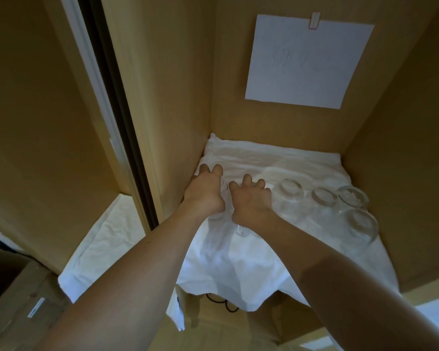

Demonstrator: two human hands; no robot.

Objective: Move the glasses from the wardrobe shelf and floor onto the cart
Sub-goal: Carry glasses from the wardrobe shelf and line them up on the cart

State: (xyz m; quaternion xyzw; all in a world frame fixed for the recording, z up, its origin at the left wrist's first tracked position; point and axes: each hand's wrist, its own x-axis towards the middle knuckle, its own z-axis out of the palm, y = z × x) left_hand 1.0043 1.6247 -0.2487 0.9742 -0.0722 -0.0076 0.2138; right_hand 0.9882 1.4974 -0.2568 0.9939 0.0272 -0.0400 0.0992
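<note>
Both hands reach onto the shelf (380, 269) at its left end. L hand (205, 192) and R hand (250, 198) each curl over a glass there, grip looks clamped but glass mostly hidden. Four more glasses (289, 192) stand right of them on a loose cloth (238, 269). Risks: cloth drags w/ the lift and tips the neighbours; clear glass slips; the two held clink.

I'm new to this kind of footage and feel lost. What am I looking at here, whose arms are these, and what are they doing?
There is no machine: a person wears a camera on the head, so the one picture looks down along their own bare arms into a wardrobe. On the shelf lies a white cloth with clear glasses standing upside down on it. The left hand and right hand each curl over a glass at the left end of the row; those glasses are mostly hidden, so a firm grip cannot be confirmed. A sheet of paper is clipped to the back wall.
</note>
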